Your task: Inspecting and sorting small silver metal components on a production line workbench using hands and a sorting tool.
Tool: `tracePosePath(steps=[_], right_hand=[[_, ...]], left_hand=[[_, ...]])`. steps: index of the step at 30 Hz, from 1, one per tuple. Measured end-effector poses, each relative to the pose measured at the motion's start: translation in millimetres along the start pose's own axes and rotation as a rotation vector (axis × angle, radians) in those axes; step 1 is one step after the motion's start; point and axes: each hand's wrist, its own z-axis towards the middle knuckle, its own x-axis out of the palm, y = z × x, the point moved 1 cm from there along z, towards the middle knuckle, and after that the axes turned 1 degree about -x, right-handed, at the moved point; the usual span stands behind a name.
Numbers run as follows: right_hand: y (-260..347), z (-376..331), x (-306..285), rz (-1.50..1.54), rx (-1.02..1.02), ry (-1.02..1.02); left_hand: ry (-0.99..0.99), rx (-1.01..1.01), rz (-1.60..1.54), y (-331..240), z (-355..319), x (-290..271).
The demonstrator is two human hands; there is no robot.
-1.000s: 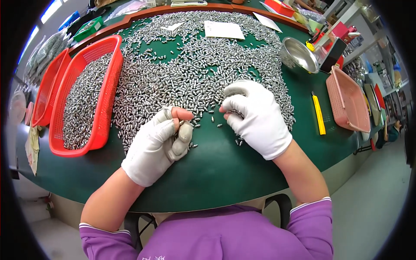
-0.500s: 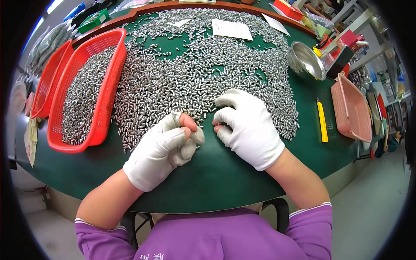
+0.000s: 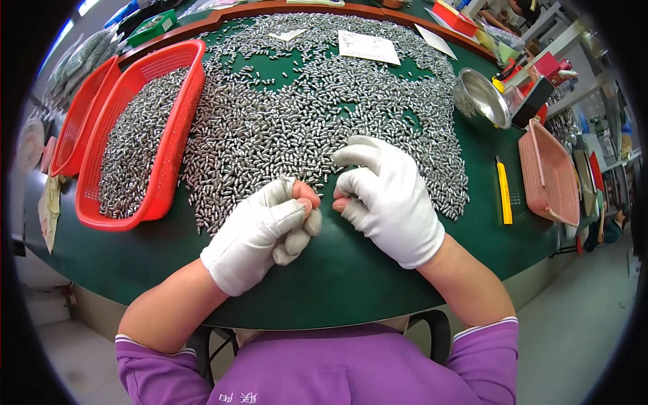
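Note:
Small shiny silver metal pieces (image 3: 283, 128), short and cylinder-like, lie in a wide layer across the green table. At its near edge my left hand (image 3: 263, 233), in a white glove with bare thumb and index tips, is closed in a pinch. Its other fingers are curled under. Facing it across a small gap, my right hand (image 3: 391, 202), gloved likewise, has its thumb and index tips together and its other fingers bent over the pieces. Whatever either pinch holds is too small or hidden to make out.
On the left, a red perforated basket (image 3: 192, 121) holds more metal pieces, beside another red basket (image 3: 64, 152). White paper slips (image 3: 368, 47) lie on the layer. Rightward are a metal bowl (image 3: 491, 101), a yellow cutter knife (image 3: 505, 192) and a pink basket (image 3: 553, 179).
My left hand has shifted slightly right, closer to my right hand, and its curled fingers are drawn in more. My right hand has barely moved. The whole view has shifted a little.

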Motion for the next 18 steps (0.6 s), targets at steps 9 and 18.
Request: tracePosePath(steps=[9, 18], right_hand=[[7.8, 8.1, -12.7, 0.338, -0.184, -0.076], [7.7, 11.9, -17.9, 0.334, -0.205, -0.215]], left_hand=[[0.087, -0.091, 0.147, 0.6, -2.4, 3.7], [0.084, -0.025, 0.015, 1.2, 1.2, -1.1]])
